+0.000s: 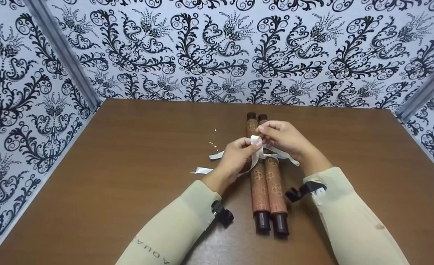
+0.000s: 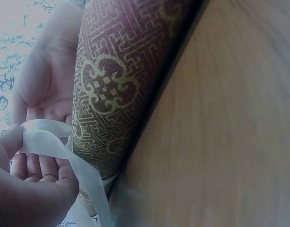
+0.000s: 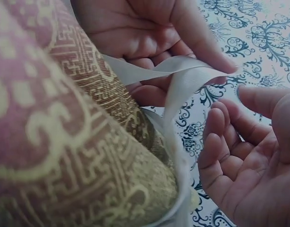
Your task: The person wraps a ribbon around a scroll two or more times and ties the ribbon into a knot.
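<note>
Two brocade-covered scrolls with dark end knobs, a left scroll [image 1: 260, 189] and a right scroll [image 1: 276, 187], lie side by side. White ribbon [image 1: 256, 140] goes around them near their middle. My left hand [image 1: 237, 152] pinches a loop of this ribbon between thumb and fingers, above the left scroll; the fold shows clearly in the left wrist view. Close beside the loop, my right hand [image 1: 285, 138] has its fingers loosely bent and its thumb apart. In the right wrist view nothing lies between those fingers. Ribbon tails stick out on both sides of the scrolls.
The brown wooden table [image 1: 147, 147] meets a wall with black scroll patterns [image 1: 217, 51] at the back. Small pale specks [image 1: 213, 144] lie left of the scrolls. Dark straps [image 1: 222, 214] go around both sleeved wrists.
</note>
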Tool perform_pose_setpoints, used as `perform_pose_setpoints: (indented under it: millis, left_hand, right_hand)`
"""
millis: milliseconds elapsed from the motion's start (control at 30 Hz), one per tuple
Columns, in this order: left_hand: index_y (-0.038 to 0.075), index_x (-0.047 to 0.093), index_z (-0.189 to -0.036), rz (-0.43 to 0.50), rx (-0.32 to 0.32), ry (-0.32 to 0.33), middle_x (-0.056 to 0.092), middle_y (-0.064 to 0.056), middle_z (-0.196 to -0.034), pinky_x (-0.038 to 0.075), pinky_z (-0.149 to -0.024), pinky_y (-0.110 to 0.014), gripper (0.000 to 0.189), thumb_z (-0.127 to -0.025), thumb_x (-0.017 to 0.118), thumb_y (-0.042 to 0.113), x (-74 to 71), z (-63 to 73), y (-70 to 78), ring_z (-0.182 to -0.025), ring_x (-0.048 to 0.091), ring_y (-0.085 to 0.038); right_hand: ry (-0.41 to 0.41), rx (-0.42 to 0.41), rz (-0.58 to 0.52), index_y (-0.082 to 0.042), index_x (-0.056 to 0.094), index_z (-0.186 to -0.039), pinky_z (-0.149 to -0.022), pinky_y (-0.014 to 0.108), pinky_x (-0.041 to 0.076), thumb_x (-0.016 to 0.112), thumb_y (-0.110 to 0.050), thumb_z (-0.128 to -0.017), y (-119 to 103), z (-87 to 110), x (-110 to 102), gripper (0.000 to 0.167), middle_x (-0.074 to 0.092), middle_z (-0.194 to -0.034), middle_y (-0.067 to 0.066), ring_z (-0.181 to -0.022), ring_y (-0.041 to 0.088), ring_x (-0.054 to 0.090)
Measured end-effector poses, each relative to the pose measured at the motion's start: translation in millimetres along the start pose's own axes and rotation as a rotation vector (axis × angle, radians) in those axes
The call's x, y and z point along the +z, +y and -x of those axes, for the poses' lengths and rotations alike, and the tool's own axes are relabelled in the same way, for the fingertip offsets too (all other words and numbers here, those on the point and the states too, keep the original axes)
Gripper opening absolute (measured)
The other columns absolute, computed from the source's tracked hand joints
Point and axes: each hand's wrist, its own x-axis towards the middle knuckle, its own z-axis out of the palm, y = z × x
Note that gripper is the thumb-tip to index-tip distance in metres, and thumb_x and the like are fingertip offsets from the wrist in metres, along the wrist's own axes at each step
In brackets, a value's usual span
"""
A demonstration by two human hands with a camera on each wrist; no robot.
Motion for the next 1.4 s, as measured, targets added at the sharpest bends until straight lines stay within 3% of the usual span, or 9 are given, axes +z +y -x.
perform_pose_setpoints:
  millis: [267, 533, 733, 1000, 1267, 1400]
  left_hand:
    - [0.005, 0.074, -0.096, -0.057, 0.023, -0.007, 0.066, 0.006, -0.084, 0.046, -0.071, -0.022, 0.015, -0.095, 0.076, 0.020, -2.3, 2.2, 0.9, -0.079, 0.058, -0.009]
    - [0.003, 0.075, -0.095, -0.111, 0.081, -0.003, 0.066, 0.006, -0.081, 0.046, -0.064, -0.021, 0.019, -0.092, 0.079, 0.021, -4.2, 4.2, 3.6, -0.073, 0.058, -0.008]
    - [0.000, 0.074, -0.095, -0.106, 0.111, -0.021, 0.063, 0.005, -0.077, 0.043, -0.058, -0.018, 0.018, -0.091, 0.081, 0.016, -1.8, 5.4, 3.5, -0.067, 0.056, -0.007]
    - [0.000, 0.071, -0.091, -0.108, 0.154, -0.066, 0.063, 0.004, -0.078, 0.046, -0.063, -0.019, 0.016, -0.090, 0.081, 0.012, 0.6, 3.9, 0.8, -0.072, 0.056, -0.007]
    - [0.007, 0.071, -0.089, -0.108, 0.074, -0.018, 0.065, 0.004, -0.078, 0.045, -0.060, -0.021, 0.027, -0.099, 0.070, 0.032, 1.3, 5.9, 5.1, -0.068, 0.057, -0.009]
    - [0.007, 0.071, -0.088, -0.121, 0.058, 0.030, 0.062, 0.004, -0.074, 0.048, -0.067, -0.026, 0.036, -0.104, 0.061, 0.039, 1.3, 5.1, 7.4, -0.071, 0.058, -0.013]
  right_hand:
    - [-0.127, -0.067, 0.092, -0.003, 0.071, -0.101, -0.067, 0.019, 0.053, 0.065, -0.016, -0.102, -10, 15.3, -6, 0.014, 0.068, -0.082, 0.001, -0.072, 0.009, 0.060]
    - [-0.116, -0.083, 0.384, -0.006, 0.074, -0.101, -0.070, 0.027, 0.052, 0.079, -0.034, -0.093, -16, 20.6, 0, 0.029, 0.070, -0.086, 0.001, -0.076, 0.017, 0.062]
    - [-0.080, -0.084, 0.392, -0.003, 0.071, -0.094, -0.067, 0.026, 0.052, 0.078, -0.026, -0.094, -17, 21.2, 5, 0.024, 0.066, -0.079, -0.001, -0.072, 0.016, 0.061]
    - [-0.048, -0.092, 0.433, -0.003, 0.071, -0.092, -0.070, 0.029, 0.053, 0.073, -0.020, -0.097, -17, 21.2, 4, 0.018, 0.065, -0.078, -0.003, -0.073, 0.013, 0.060]
    - [-0.037, -0.104, 0.463, -0.001, 0.074, -0.093, -0.066, 0.024, 0.050, 0.071, -0.016, -0.097, -19, 20.9, 1, 0.016, 0.067, -0.076, -0.005, -0.072, 0.017, 0.062]
    - [-0.042, -0.106, 0.481, 0.000, 0.074, -0.093, -0.066, 0.024, 0.050, 0.072, -0.019, -0.098, -20, 21.5, 0, 0.020, 0.067, -0.074, -0.004, -0.072, 0.018, 0.062]
